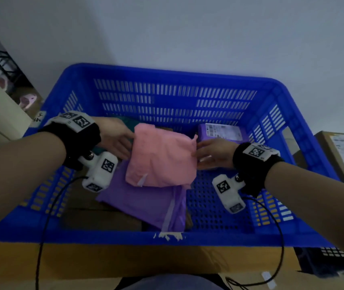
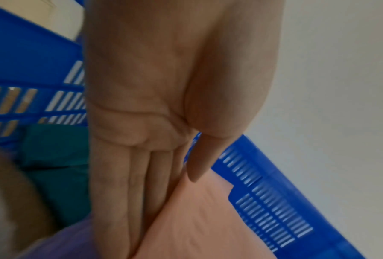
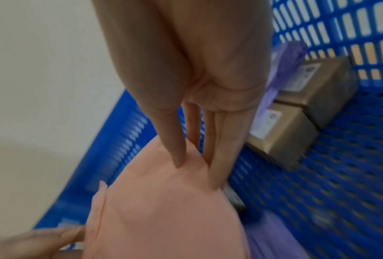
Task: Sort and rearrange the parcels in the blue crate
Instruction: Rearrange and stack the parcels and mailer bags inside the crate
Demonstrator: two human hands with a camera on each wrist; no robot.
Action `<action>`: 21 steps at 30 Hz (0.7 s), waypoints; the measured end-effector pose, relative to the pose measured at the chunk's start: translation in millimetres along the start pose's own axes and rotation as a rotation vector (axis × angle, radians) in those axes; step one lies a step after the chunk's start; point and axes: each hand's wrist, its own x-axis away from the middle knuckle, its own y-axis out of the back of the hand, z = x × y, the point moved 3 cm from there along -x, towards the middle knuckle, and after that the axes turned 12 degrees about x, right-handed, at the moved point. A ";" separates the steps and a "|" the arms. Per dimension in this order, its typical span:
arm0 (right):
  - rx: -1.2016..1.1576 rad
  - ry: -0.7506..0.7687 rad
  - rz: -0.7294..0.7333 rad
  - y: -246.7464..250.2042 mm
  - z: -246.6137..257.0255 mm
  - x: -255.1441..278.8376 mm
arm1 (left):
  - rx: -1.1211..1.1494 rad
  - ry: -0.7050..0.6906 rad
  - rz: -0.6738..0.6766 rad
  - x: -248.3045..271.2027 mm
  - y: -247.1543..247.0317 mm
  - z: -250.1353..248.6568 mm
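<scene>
A pink soft parcel (image 1: 160, 158) (image 2: 208, 219) (image 3: 163, 219) is held up inside the blue crate (image 1: 167, 72), over a purple mailer (image 1: 146, 204). My left hand (image 1: 123, 141) (image 2: 175, 175) pinches its left edge, with the thumb on top and straight fingers underneath. On the opposite edge my right hand (image 1: 204, 152) (image 3: 192, 157) pinches it, thumb pressing the top and fingers along the side. A purple labelled parcel (image 1: 221, 132) lies at the crate's back right. A teal parcel (image 1: 129, 122) (image 2: 53, 157) lies at the back left.
Two brown labelled boxes (image 3: 281, 133) (image 3: 319, 87) sit against the crate's right wall. Dark brown boxes (image 1: 95, 218) fill the crate's near left. The perforated floor (image 1: 215, 206) shows bare at the near right. A cardboard box (image 1: 342, 151) stands outside on the right.
</scene>
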 end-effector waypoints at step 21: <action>-0.556 0.285 -0.452 94.5 19.0 5.2 | 0.516 -0.391 -0.014 -52.6 -56.9 -91.9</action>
